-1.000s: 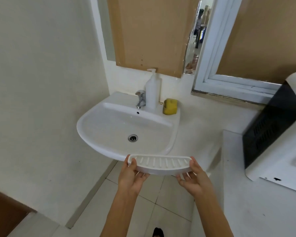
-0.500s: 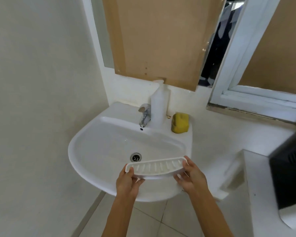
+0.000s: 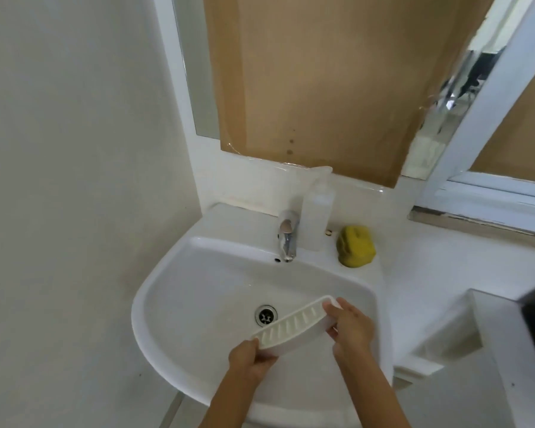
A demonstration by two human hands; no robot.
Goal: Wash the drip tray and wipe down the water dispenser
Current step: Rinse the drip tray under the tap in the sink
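**Drip tray is now over the basin, tilting toward the drain**

You are holding the white slotted drip tray (image 3: pixel 294 324) by its 2 ends, and it is now sitting inside the outline of the sink (image 3: pixel 155 291), where 1 second ago it was hanging out past the front rim over the floor. Your left hand (image 3: pixel 250 361) is clamped on the near, lower end; your right hand (image 3: pixel 351 327) is clamped on the far, higher end, so the tray is slanting instead of lying level as it was before. Its low end is pointing roughly toward the drain (image 3: pixel 266 315), just beside it.

That tilt is probably for tipping out any standing water, though no liquid is showing. The faucet (image 3: pixel 287 237) is not running that you can see, so washing is not yet under way. The yellow sponge (image 3: pixel 356 246) and the soap bottle (image 3: pixel 317 214) are sitting on the back ledge, untouched and well apart from the tray. You are likely going to need 1 hand free for the tap. The dispenser wipe-down is still ahead; only a dark corner at the right edge may be the water dispenser.
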